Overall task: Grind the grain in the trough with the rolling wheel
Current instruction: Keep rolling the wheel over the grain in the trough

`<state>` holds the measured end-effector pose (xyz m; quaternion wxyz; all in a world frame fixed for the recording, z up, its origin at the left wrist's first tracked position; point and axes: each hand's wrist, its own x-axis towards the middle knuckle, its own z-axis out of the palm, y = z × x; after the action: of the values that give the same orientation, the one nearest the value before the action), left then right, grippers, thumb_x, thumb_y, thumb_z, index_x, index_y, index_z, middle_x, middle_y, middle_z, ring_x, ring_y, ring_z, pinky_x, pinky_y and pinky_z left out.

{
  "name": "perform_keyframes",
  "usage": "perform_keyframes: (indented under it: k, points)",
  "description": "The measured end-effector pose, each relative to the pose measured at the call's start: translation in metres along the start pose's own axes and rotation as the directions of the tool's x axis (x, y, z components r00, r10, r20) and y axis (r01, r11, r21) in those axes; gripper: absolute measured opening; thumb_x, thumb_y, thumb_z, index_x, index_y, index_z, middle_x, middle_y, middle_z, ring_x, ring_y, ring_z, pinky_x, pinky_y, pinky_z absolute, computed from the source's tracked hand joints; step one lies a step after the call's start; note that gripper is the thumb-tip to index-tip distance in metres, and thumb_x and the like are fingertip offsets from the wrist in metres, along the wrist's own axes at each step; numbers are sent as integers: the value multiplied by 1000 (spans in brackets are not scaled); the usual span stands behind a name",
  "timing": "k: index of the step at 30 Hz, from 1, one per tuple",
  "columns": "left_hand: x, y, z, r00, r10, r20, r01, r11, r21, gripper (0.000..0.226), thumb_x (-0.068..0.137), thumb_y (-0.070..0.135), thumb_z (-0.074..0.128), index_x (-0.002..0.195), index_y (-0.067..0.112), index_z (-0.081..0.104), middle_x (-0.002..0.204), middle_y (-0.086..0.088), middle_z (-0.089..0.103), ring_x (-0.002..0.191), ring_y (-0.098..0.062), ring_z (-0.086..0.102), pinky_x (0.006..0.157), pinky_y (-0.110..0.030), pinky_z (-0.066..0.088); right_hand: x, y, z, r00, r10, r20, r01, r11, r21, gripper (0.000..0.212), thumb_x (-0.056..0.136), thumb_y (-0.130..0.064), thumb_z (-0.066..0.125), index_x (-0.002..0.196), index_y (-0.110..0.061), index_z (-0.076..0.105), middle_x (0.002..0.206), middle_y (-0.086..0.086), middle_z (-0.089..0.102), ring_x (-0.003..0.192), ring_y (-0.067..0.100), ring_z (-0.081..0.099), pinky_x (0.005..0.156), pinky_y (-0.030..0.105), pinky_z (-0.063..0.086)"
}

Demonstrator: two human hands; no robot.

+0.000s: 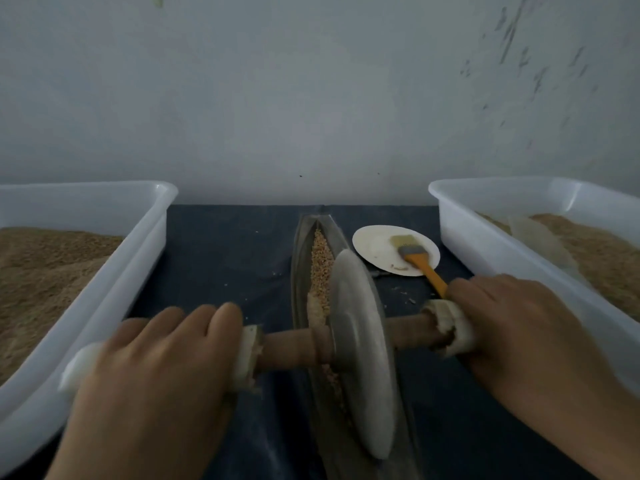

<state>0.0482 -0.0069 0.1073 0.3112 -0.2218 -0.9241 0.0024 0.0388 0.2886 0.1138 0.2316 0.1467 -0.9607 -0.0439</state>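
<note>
Both hands grip the axle — wheel (seemingly upright) in the grain-filled trough.

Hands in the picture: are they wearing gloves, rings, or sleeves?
No. The left hand and right hand are both bare: no gloves, rings, watch or bracelets show. The fingers are uncovered, nails short and unpainted. No sleeves reach the wrists or the forearm parts in view.

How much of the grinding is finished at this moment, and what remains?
Done: pale crushed meal lies beside the wheel in the trough. In hand: the left hand and right hand grip the axle handles, wheel standing in the trough. Left: whole grain fills the far end, so grinding looks far from finished.
</note>
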Motion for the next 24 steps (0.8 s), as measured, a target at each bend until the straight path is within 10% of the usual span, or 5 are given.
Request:
perform_keyframes:
  k: [9,16,24]
  points:
    - [40,-16,42,970,-178,168,181,983,-3,43,67,18,71,63,25,29,58,10,37,52,-19,45,51,-28,27,48,-4,27,980,3,-198,-16,998,-64,34,48,-1,80,74,-9,60,64,9,56,57,31,53,56,32,32]
    - [103,-37,86,912,-381,155,367,924,110,18,85,18,54,82,19,36,89,-2,59,78,-24,54,67,-33,32,134,12,67,974,143,-177,-160,984,-83,20,80,-3,55,79,-18,43,87,11,62,84,32,53,65,33,21]
    - [83,-30,72,965,-247,91,232,961,153,27,81,25,57,73,22,31,65,7,38,65,-16,39,66,-31,29,88,3,55,976,169,-137,-177,983,-43,19,75,-14,65,74,-17,46,77,9,62,69,27,50,63,32,24]
